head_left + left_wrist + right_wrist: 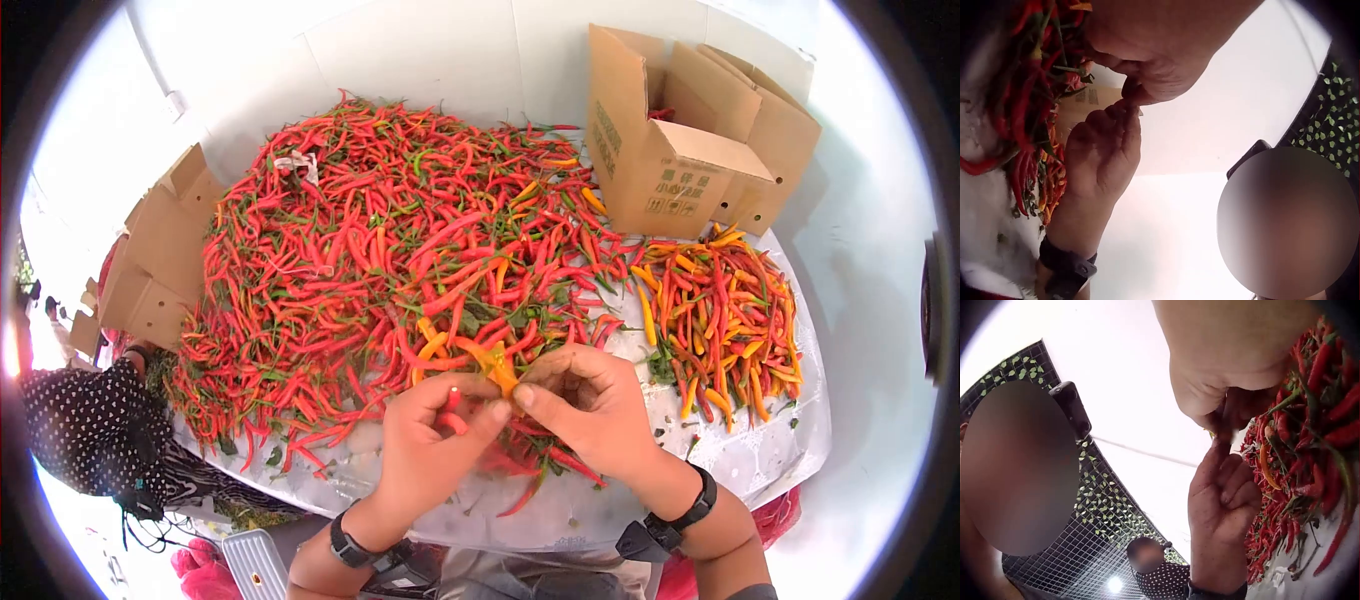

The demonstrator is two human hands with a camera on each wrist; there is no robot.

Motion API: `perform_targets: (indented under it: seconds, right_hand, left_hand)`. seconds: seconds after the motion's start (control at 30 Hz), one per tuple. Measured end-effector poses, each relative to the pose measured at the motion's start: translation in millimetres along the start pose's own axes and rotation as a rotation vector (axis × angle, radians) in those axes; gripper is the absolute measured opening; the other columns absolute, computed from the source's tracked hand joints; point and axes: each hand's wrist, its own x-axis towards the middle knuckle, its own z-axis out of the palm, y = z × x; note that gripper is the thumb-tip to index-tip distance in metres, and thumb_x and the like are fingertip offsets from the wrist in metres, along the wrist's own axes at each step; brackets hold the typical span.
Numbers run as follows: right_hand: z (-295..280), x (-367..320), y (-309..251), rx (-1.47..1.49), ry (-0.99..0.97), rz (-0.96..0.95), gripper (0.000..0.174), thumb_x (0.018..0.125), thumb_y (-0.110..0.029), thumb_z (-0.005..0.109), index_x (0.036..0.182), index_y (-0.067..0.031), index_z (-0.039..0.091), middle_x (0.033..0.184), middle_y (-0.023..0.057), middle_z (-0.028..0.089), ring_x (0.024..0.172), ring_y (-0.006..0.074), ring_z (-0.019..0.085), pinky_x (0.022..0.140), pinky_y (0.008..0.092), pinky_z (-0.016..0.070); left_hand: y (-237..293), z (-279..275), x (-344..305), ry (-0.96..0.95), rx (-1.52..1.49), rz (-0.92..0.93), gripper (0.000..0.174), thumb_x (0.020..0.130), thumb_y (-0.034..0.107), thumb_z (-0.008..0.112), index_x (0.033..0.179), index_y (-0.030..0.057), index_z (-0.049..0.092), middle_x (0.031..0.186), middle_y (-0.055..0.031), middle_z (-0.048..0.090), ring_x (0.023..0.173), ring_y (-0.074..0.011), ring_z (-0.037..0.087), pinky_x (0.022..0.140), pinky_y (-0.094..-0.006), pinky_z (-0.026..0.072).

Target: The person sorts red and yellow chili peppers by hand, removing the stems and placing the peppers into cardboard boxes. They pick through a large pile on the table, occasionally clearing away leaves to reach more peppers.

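Note:
Just in front of the big heap, my left hand (425,445) and right hand (595,410) meet with their thumbs and fingertips nearly together. Between them both pinch an orange-yellow chili pepper (503,374). Part of a red chili pepper (453,424) shows between the thumb and fingers of the left hand. Seen from the left wrist, the right hand (1104,150) has its fingers curled toward the pinch, and the pepper is hidden. From the right wrist, the left hand (1222,500) also curls its fingers at the meeting point.
A large heap of red chili peppers (350,240) covers much of the table (780,450). To the right lies a smaller pile of orange and red peppers (730,320). Cardboard boxes stand behind it (640,150) and at the left (155,270). Another person in dotted clothing (95,425) is at the left edge.

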Motion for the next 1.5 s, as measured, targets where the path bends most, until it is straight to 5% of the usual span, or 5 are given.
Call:
perform_targets:
  seconds: [0.3,0.7,1.0,1.4,1.5]
  right_hand:
    - [-11,3,-21,-0.503,-0.086,-0.159,0.013,0.078,-0.011,0.069,0.088,-0.0036,0.067,0.078,0.006,0.063,0.069,0.0155,0.06,0.06,0.0294,0.0464]
    - [-22,0,-5,-1.217,-0.245,-0.263,0.014,0.072,-0.014,0.069,0.08,-0.0038,0.064,0.077,0.0115,0.058,0.079,0.031,0.057,0.072,0.0402,0.0459]
    - [-23,18,-19,-0.767,-0.101,-0.372,0.013,0.081,-0.008,0.063,0.093,-0.0032,0.063,0.084,0.0126,0.063,0.076,0.0316,0.059,0.068,0.0362,0.0458]
    - [3,26,-28,-0.616,0.008,-0.2,0.012,0.077,-0.007,0.069,0.087,-0.0027,0.064,0.083,0.0079,0.063,0.075,0.0187,0.06,0.062,0.0289,0.047]
    - [7,36,-25,-0.724,-0.014,-0.306,0.01,0.076,-0.004,0.07,0.083,-0.0021,0.063,0.08,0.0068,0.061,0.073,0.0183,0.058,0.066,0.0292,0.0451]
  left_hand:
    - [3,-59,-48,0.279,0.131,0.132,0.018,0.071,0.004,0.075,0.087,0.0043,0.066,0.064,0.0091,0.047,0.055,0.0015,0.034,0.049,-0.016,0.0255]
    - [-35,-202,-181,0.191,0.829,-0.415,0.01,0.071,0.003,0.07,0.079,-0.0006,0.065,0.067,-0.003,0.061,0.061,-0.007,0.05,0.057,-0.0236,0.0416]
    - [18,-154,-101,0.023,0.371,-0.417,0.015,0.089,0.011,0.057,0.082,0.0005,0.065,0.06,0.0037,0.05,0.052,-0.0019,0.043,0.048,-0.0202,0.033]
    - [-16,-17,34,-0.147,0.268,0.469,0.017,0.093,0.015,0.052,0.102,0.0027,0.059,0.08,-0.0089,0.056,0.07,-0.0181,0.056,0.062,-0.0296,0.0453]
    - [-16,-22,39,-0.36,0.006,0.122,0.019,0.094,0.015,0.05,0.107,0.0021,0.056,0.075,-0.0047,0.054,0.066,-0.0143,0.052,0.06,-0.0303,0.0439]
